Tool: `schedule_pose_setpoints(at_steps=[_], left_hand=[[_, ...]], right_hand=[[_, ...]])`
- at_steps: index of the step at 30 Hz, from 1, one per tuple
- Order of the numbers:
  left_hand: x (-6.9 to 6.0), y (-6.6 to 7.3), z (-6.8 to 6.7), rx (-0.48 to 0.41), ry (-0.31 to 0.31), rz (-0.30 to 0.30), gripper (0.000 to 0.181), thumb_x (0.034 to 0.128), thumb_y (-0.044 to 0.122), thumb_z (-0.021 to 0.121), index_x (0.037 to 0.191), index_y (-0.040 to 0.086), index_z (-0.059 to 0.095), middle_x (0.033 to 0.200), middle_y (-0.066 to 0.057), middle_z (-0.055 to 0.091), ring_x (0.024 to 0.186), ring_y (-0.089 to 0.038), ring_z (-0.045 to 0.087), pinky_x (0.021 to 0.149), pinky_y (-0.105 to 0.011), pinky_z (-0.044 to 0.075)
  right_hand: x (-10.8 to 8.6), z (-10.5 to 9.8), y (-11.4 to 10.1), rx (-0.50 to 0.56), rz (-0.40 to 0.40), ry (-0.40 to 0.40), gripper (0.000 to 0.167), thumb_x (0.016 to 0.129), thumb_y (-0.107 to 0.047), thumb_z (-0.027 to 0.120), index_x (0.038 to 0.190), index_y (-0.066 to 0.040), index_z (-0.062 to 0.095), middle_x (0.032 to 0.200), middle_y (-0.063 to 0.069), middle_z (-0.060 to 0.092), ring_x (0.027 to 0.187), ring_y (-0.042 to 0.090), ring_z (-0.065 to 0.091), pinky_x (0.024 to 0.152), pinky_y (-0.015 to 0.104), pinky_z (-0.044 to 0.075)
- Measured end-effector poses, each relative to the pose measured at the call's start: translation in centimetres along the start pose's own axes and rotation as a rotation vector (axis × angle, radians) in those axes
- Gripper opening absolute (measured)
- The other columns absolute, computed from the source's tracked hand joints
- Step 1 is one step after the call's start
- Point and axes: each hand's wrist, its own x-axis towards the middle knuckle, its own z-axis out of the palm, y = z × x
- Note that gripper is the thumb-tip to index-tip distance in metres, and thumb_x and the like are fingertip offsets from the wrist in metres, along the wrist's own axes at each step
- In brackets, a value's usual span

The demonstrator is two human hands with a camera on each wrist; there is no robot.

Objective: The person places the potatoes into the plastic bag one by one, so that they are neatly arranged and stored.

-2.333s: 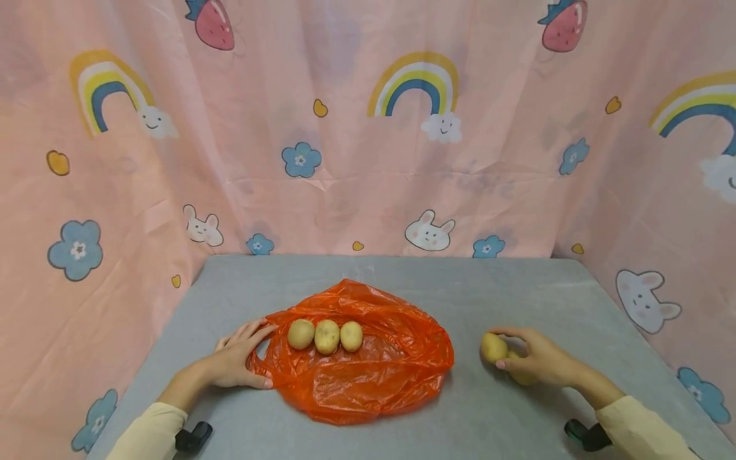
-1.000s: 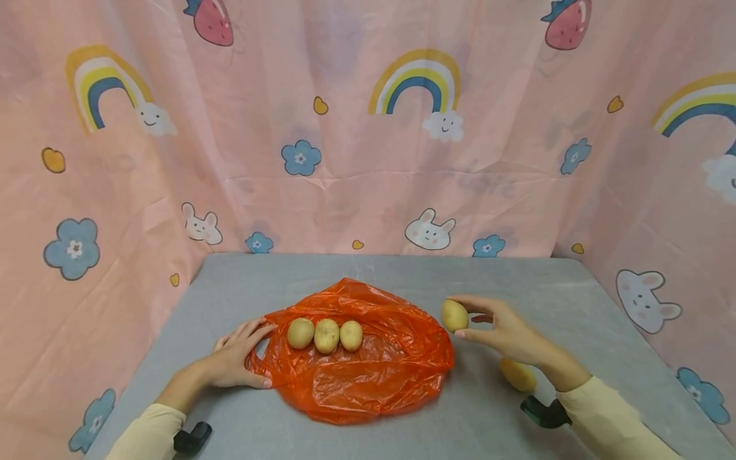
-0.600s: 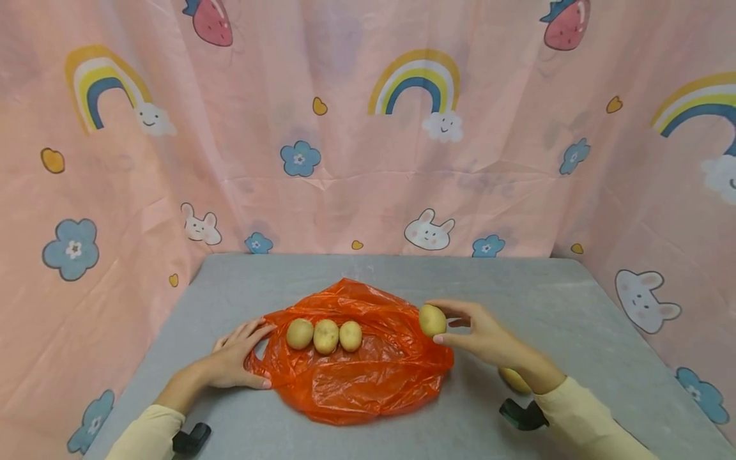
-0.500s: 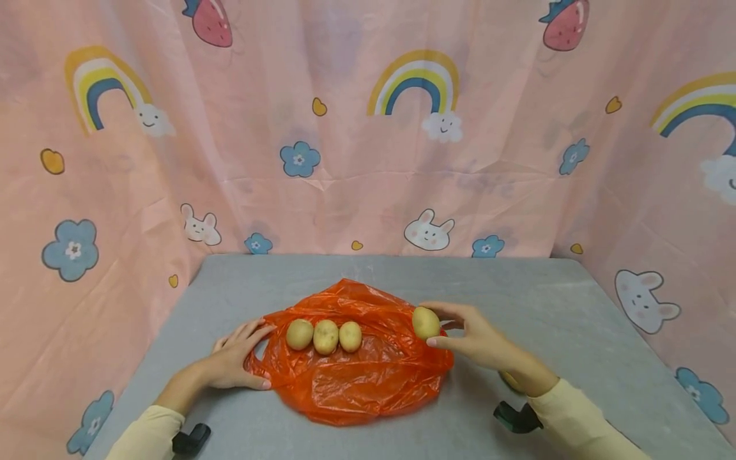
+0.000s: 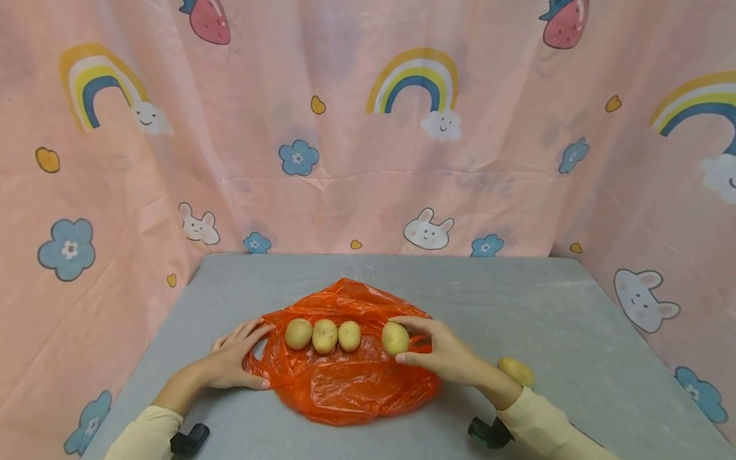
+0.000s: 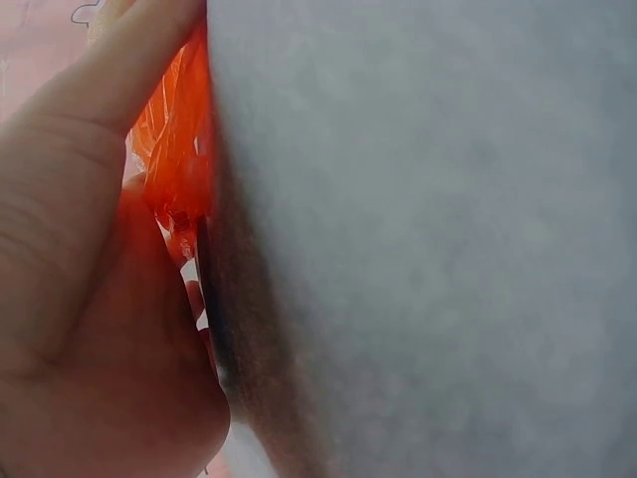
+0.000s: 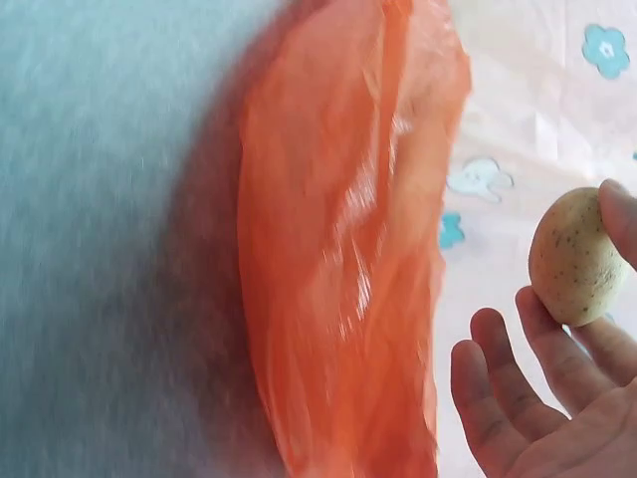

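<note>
An orange-red plastic bag (image 5: 368,386) lies spread on the grey table. In a row on its left half sit three potatoes: a left potato (image 5: 299,334), a middle potato (image 5: 325,337) and a right potato (image 5: 349,336). My right hand (image 5: 445,351) pinches another potato (image 5: 395,338) between thumb and fingers over the bag's right part; the right wrist view shows this speckled potato (image 7: 575,257) raised above the bag. At the bag's left edge my left hand (image 5: 232,361) rests with fingers spread, touching the plastic. One more potato (image 5: 516,371) lies on the table, beside my right forearm.
The grey table (image 5: 489,287) extends around the bag on all sides. A pink printed curtain (image 5: 345,191) hangs along the back and both sides. Each wrist carries a black camera mount, the left mount (image 5: 191,441) and the right mount (image 5: 489,432).
My right hand has picked a potato up from the pair on the right and carried it leftward over the bag. The other potato of that pair stays behind. My left hand has hardly moved.
</note>
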Motion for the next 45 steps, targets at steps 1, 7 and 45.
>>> schedule_pose_setpoints(at_steps=[1, 7, 45], left_hand=[[0.0, -0.1, 0.1, -0.005, 0.001, -0.004, 0.110, 0.0693, 0.067, 0.081, 0.157, 0.023, 0.033, 0.166, -0.018, 0.021, 0.150, -0.051, 0.016, 0.104, -0.076, 0.016], [-0.2, 0.1, 0.0, -0.004, 0.019, 0.037, 0.106, 0.0706, 0.064, 0.082, 0.157, 0.022, 0.035, 0.164, -0.021, 0.022, 0.146, -0.056, 0.020, 0.099, -0.075, 0.018], [-0.2, 0.6, -0.3, 0.002, -0.001, 0.020, 0.109, 0.0704, 0.066, 0.081, 0.158, 0.021, 0.033, 0.164, -0.020, 0.022, 0.148, -0.053, 0.019, 0.101, -0.074, 0.017]], right_hand=[[0.1, 0.3, -0.1, 0.008, 0.002, -0.001, 0.058, 0.092, -0.022, 0.076, 0.142, -0.003, 0.055, 0.133, 0.013, 0.065, 0.115, 0.031, 0.064, 0.094, 0.047, 0.054], [0.8, 1.6, -0.4, 0.068, 0.047, 0.005, 0.058, 0.090, -0.020, 0.077, 0.141, -0.002, 0.055, 0.140, 0.016, 0.060, 0.115, 0.036, 0.063, 0.089, 0.042, 0.057], [5.3, 4.3, 1.6, -0.035, 0.309, 0.043, 0.053, 0.092, -0.008, 0.073, 0.142, -0.005, 0.055, 0.133, 0.021, 0.060, 0.067, 0.016, 0.064, 0.058, 0.030, 0.053]])
